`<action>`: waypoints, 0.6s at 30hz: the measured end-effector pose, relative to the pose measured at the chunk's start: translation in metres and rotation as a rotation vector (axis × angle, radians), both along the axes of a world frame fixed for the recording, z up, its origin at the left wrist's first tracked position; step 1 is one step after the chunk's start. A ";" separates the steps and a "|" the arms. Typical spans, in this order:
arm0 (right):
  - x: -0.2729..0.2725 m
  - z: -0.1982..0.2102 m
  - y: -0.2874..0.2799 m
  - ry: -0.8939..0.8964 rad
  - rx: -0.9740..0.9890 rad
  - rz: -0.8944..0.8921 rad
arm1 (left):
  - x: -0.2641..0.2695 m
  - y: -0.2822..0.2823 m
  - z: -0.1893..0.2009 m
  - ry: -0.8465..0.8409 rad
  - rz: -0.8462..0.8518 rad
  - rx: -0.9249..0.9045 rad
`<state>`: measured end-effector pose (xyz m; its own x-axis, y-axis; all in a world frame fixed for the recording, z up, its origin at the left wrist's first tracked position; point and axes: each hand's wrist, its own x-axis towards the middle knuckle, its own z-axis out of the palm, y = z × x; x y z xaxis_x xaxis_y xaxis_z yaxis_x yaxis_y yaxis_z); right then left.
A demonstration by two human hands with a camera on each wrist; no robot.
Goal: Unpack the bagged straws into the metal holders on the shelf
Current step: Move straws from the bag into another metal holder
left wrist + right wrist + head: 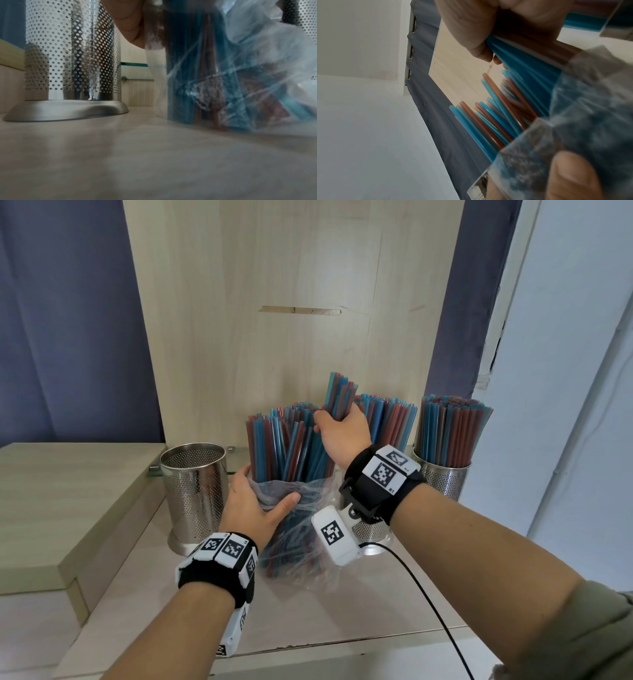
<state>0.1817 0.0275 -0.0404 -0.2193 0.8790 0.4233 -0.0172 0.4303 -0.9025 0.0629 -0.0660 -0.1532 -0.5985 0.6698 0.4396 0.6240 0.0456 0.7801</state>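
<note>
— Where are the straws?
— A bundle [339, 400] sits inside the right hand's [342, 433] curled fingers; the left hand [251, 505] grips the bag [301, 542].
— Risk?
— Loose ones, probably, snagging the plastic and spilling.

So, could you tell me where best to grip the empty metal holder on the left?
Grip the empty holder round its perforated middle wall, coming from its open left side; it stands upright on a flared base, and the bag crowds its right.

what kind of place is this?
Likely a cafe or drinks-shop stockroom: perforated metal holders full of straws, a bulk bag of straws, and a plain wooden shelf by a curtain.
</note>
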 end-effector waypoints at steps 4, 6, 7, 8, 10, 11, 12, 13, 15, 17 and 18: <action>0.003 0.016 0.003 0.042 0.036 -0.016 | 0.000 0.001 -0.001 -0.005 0.001 -0.002; 0.004 0.023 0.004 0.054 0.057 -0.026 | 0.000 0.001 0.000 -0.007 0.005 -0.002; 0.005 0.026 0.004 0.064 0.068 -0.027 | 0.000 0.001 0.000 -0.007 0.007 -0.006; 0.006 0.029 0.004 0.077 0.080 -0.029 | 0.000 0.001 0.000 -0.008 0.006 -0.010; 0.008 0.035 0.002 0.104 0.100 -0.038 | 0.000 0.001 0.001 -0.013 0.001 -0.010; 0.009 0.038 0.001 0.120 0.109 -0.038 | 0.000 0.000 0.001 -0.018 -0.001 -0.007; 0.011 0.040 0.000 0.137 0.120 -0.037 | 0.001 0.000 0.001 -0.022 -0.002 -0.006; 0.012 0.043 0.000 0.153 0.132 -0.034 | 0.001 0.000 0.001 -0.023 -0.002 -0.005; 0.015 0.047 -0.001 0.169 0.145 -0.023 | 0.001 -0.001 0.001 -0.021 -0.002 -0.004; 0.018 0.050 -0.002 0.188 0.141 -0.002 | 0.001 -0.001 0.002 -0.021 -0.002 -0.004; 0.020 0.051 -0.002 0.197 0.141 0.008 | 0.002 -0.002 0.002 -0.018 0.000 -0.009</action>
<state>0.2016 0.0254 0.0106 -0.1270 0.8071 0.5766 -0.1906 0.5507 -0.8127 0.0646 -0.0677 -0.1509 -0.6066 0.6734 0.4227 0.6095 0.0525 0.7910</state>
